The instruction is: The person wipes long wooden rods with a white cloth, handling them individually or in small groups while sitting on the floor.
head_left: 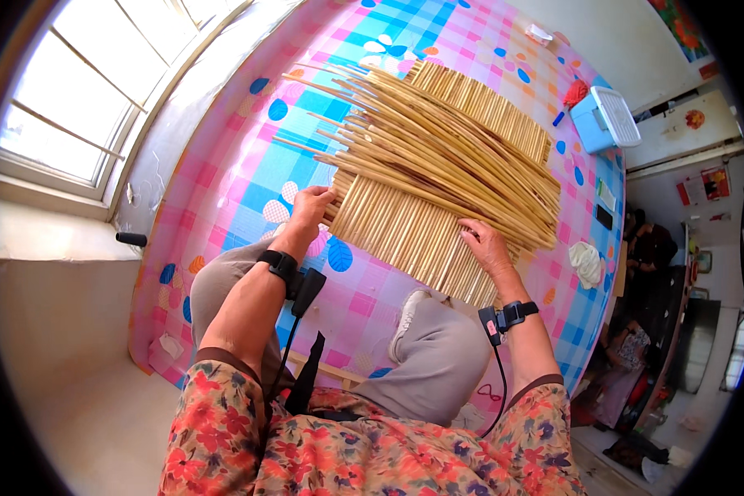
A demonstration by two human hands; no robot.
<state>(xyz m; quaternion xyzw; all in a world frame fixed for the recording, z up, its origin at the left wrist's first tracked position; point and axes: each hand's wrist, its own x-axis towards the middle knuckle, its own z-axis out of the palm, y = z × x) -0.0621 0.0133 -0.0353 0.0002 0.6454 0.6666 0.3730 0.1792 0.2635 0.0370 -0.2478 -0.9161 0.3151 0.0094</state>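
A mat of pale straight reeds [397,244] lies flat on the checked plastic sheet, under a loose bundle of long golden reeds [446,149] that lies slantwise over it, thin ends spreading leftward. My left hand [310,211] has its fingers closed at the mat's left edge, just below the bundle. My right hand [484,241] is at the bundle's lower edge, fingers bent together over the reeds; what is between its fingertips is too small to name.
A barred window [66,107] is at left. On the checked sheet [223,190] sit a blue lidded box [591,120], red string [576,93], white cloth [585,264] and dark phone [603,217]. My bent legs [434,364] flank my arms. Two people [624,355] are beyond the sheet at right.
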